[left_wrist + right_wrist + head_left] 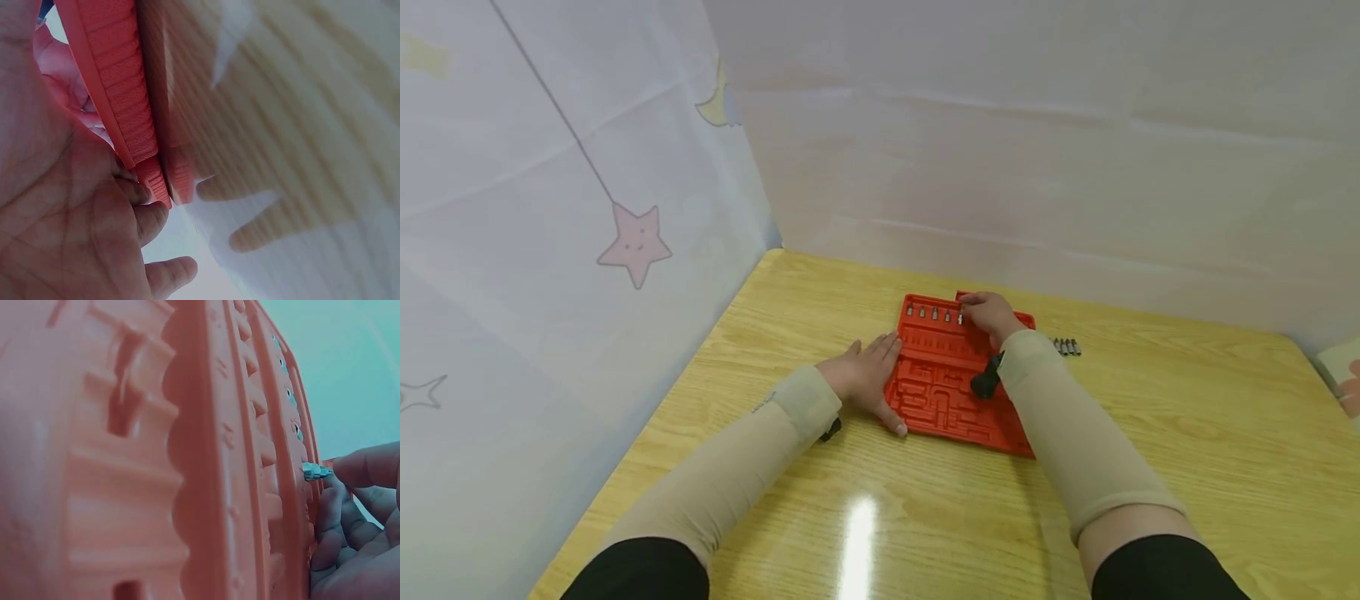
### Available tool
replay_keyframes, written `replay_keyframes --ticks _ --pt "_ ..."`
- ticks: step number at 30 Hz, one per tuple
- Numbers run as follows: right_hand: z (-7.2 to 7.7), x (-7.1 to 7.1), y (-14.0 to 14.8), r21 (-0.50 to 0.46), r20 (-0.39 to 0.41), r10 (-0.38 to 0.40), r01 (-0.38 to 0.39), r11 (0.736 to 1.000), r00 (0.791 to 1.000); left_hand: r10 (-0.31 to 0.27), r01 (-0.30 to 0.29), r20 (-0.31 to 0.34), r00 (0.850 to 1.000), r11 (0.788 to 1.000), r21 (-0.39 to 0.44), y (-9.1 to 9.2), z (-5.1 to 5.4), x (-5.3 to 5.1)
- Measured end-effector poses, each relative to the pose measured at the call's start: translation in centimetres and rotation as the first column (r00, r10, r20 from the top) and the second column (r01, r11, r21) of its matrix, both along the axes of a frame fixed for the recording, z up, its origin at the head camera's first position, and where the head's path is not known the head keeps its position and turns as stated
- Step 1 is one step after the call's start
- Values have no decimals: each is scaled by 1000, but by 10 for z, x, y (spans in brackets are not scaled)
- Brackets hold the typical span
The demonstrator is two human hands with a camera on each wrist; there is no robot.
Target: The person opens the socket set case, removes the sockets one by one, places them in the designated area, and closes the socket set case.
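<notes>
Red tool case (pixel 940 358) is lying spread flat on the wood table (pixel 782 517), inside facing up, a bit past center and toward the far edge. So, contents: four small metal bits (pixel 935 313) are standing in the row along the far side, filling the slots from the left, and a fifth metal bit (pixel 317 470) is sitting right next in line with fingers on it. Right hand (pixel 990 315) is doing that part, pinching the bit between fingertips and thumb. In the right wrist view its ribbed end is meeting the row while the narrow tip is pointing at the fingers, though I'm not able to tell if it's seated all the way. Row of notches just below is showing bare red plastic, and the big near half is showing molded recesses in all kinds of shapes, nothing sitting in the ones I'm able to see; the right forearm is covering the rest. Left hand (pixel 871 373) isn't gripping anything, fyi: its fingers are stretching out and resting against the case's left edge, with the thumb reaching down by the near left corner. More loose bits (pixel 1067 347) are lying side by side on the table, just off the case's right side, beyond the beige right sleeve (pixel 1075 425).
</notes>
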State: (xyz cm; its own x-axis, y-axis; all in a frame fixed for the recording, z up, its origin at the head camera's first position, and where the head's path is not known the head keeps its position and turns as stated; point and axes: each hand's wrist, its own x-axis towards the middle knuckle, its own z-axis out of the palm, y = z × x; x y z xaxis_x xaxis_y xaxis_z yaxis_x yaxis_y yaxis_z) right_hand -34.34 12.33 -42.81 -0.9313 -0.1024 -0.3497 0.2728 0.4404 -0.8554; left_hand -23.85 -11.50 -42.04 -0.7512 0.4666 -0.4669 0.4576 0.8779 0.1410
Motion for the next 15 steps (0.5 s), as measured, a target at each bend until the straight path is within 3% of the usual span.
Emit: replay_keyframes --ticks 8,15 --pt "-2 4 -1 54 -45 -1 4 999 999 4 -4 4 1000 1000 -2 0 1 1" --pt "-7 4 4 29 -84 -13 16 999 996 2 -2 7 1000 1000 9 0 0 0"
